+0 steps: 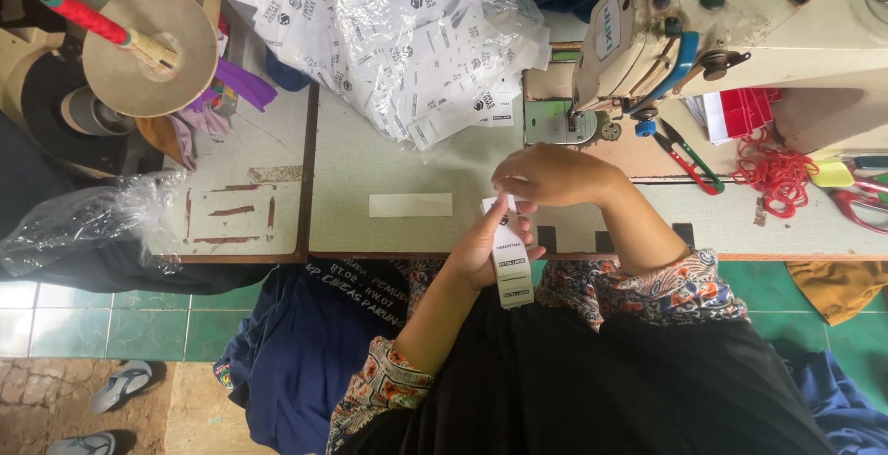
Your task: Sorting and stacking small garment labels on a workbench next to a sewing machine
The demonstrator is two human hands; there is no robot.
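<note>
White label strip [511,265] at frame center, gripped by left hand [486,250]; right hand [555,176] pinches its top end. Sewing machine [731,20] upper right, bag of labels [407,39] top center.

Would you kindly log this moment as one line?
left hand: holds white label strip | right hand: pinches strip's top | sewing machine behind | bag of labels on table

A small garment sewing workshop. An industrial sewing machine [740,30] stands at the far right of a worn worktable [407,168], with thread snips [689,154] and red thread [772,173] just beside it. A clear bag of printed clothing labels [398,39] lies at the far middle, and dark blue cloth [296,353] is heaped on the green tiled floor [102,321].
</note>
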